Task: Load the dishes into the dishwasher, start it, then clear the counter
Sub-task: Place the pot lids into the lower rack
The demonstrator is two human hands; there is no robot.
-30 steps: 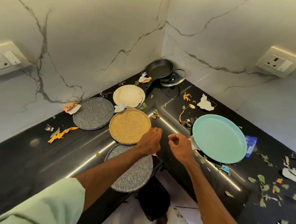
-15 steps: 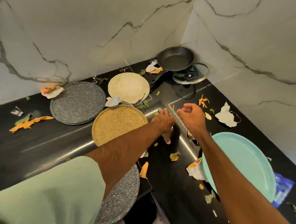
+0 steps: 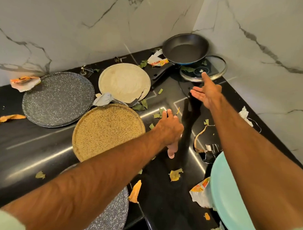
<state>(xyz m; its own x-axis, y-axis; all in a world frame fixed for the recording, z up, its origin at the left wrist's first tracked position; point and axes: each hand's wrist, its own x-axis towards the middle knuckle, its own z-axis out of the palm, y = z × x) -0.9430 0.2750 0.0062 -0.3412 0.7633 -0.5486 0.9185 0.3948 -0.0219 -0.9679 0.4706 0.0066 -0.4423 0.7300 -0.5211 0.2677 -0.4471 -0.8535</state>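
Note:
On the black corner counter [image 3: 34, 145] lie a grey speckled plate [image 3: 57, 99], a cream plate [image 3: 124, 82], a tan speckled plate [image 3: 107, 130], a second grey speckled plate [image 3: 109, 215] at the near edge under my left arm, and a turquoise plate [image 3: 230, 203] under my right arm. A black frying pan [image 3: 185, 48] and a glass lid [image 3: 203, 71] sit in the far corner. My left hand [image 3: 169, 131] rests flat on the counter beside the tan plate, fingers spread. My right hand [image 3: 206, 92] hovers open, fingers straight, just short of the glass lid.
Torn wrappers [image 3: 24, 83], orange peel [image 3: 135, 191] and green leaf bits [image 3: 175, 174] are scattered over the counter. Marble walls meet behind the pan. The counter's inner edge drops off near the bottom centre.
My right hand has uncurled and reached farther toward the glass lid. My left hand has shifted forward and lies flat by the tan plate. The view has moved closer to the corner.

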